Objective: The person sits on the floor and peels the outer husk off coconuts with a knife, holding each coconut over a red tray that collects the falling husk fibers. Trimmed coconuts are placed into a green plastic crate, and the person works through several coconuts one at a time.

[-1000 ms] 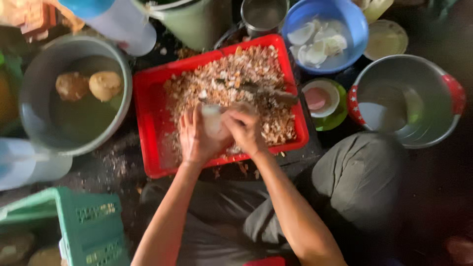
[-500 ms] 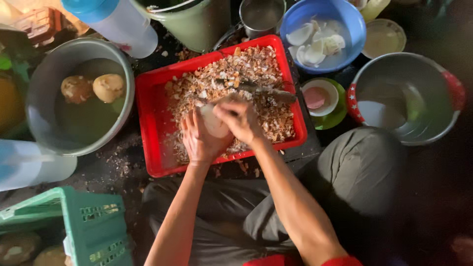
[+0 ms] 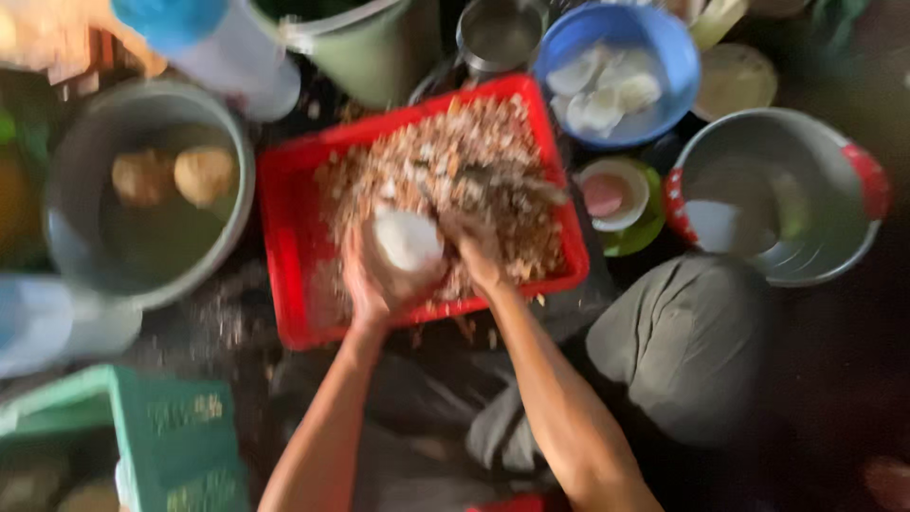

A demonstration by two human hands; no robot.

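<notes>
The picture is blurred by motion, so fine detail is lost. In the middle of the frame the left hand (image 3: 365, 284) cups a round white peeled piece (image 3: 408, 239), its fingers curled around the underside; the right hand (image 3: 474, 248) is pressed against the piece's right side, but whether its fingers grip a tool cannot be told. Both hands hover over the near part of a red tray (image 3: 284, 199), which is heaped with brown and white peelings (image 3: 455, 171); a dark blade-like shape lies across the heap, too smeared to name. At centre left a grey metal basin (image 3: 71, 185) holds water and two brown round lumps (image 3: 175, 175); at upper right a blue bowl (image 3: 668, 71) holds white peeled pieces (image 3: 602, 90); at far right stands a steel pot with red handles (image 3: 844, 228); just left of it a small green dish (image 3: 645, 228) carries a white cup; a green crate (image 3: 175, 441) fills the lower left corner.
</notes>
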